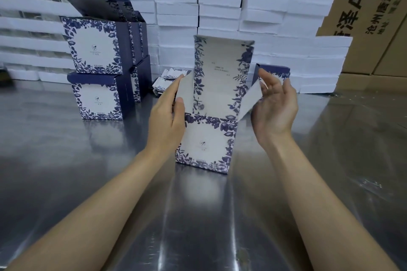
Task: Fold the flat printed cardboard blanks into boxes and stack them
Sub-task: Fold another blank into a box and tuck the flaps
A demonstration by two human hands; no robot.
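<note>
A half-formed box (207, 145), white with a dark blue floral print, stands on the steel table (66, 160) in the middle, its long lid panel (220, 66) upright. My left hand (169, 112) lies against the box's left side flap, fingers straight, thumb on the flap's near face. My right hand (275, 105) is at the right side flap (251, 99), palm open, fingers loosely bent behind the flap. At the left, finished boxes (99, 72) sit stacked two high, the top ones with lids raised.
White foam trays (220, 11) are piled in rows along the back, with brown shipping cartons (363, 6) behind them. A few flat blanks (169, 79) lie behind the box, and another dark blue box (273, 72) sits behind my right hand.
</note>
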